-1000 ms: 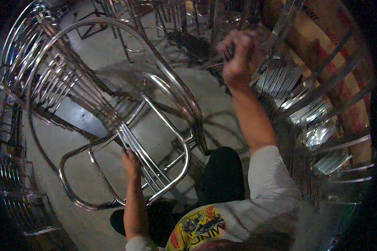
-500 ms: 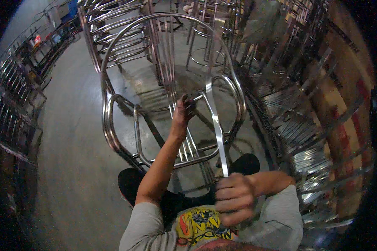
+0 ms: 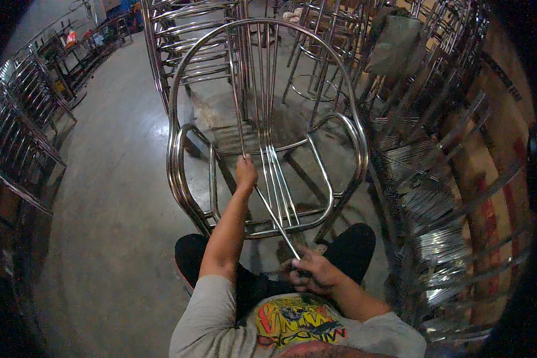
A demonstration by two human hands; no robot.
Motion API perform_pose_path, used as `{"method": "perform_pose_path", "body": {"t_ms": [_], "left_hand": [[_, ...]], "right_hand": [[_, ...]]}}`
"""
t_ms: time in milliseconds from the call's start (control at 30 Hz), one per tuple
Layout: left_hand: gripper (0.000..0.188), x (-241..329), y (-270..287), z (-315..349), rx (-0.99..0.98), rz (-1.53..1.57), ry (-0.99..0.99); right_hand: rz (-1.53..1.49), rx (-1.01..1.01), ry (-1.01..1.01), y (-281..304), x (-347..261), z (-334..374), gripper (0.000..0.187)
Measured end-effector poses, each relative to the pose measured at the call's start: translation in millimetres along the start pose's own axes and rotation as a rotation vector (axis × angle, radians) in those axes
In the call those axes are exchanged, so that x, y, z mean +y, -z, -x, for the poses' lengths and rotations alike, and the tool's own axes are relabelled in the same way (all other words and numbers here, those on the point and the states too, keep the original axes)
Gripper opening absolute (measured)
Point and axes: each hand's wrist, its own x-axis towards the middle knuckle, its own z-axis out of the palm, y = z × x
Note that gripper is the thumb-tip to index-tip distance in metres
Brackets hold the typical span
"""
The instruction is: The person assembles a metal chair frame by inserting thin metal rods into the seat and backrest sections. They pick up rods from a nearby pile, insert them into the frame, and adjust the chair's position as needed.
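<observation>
A round-backed chair frame of shiny metal tube stands on the floor before me. Several thin metal slats run from its hooped back down to the front of its seat ring. Across the seat slants one loose bent metal rod. My left hand is closed around the middle of this rod, left of the slats. The lower end sits in my closed right hand, close to my lap; its fingers are slightly blurred. Beyond my left hand, the rod rises toward the top of the hoop.
Stacked metal frames stand behind the chair, with metal stools to their right. More racked frames line the left side. At right lie piles of metal rods, near a hanging grey cloth. The floor is smooth concrete.
My right hand has come down and left with the rod's end, swinging the rod left across the seat. My left hand, open before, has lowered and closed around the rod.
</observation>
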Motion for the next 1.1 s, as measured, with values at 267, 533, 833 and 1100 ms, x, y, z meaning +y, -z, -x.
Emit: {"method": "perform_pose_path", "body": {"t_ms": [267,533,833,1100], "left_hand": [[0.039,-18.2,-14.1,-27.3,-0.135,-0.091,0.085],[0.041,-9.0,-29.8,-40.5,-0.132,-0.058,0.04],[0.045,-29.5,-45.3,-55.6,-0.151,-0.047,0.042],[0.045,-14.3,20.7,19.3,-0.572,-0.058,0.422]], "right_hand": [[-0.22,0.105,-0.168,2.1,-16.3,-40.3,0.023],[-0.182,0.101,-0.107,-3.5,-27.8,-54.3,0.03],[-0.095,0.234,-0.067,-2.9,-21.0,-69.4,0.018],[-0.006,0.382,0.159,-6.3,58.4,-155.6,0.026]]}}
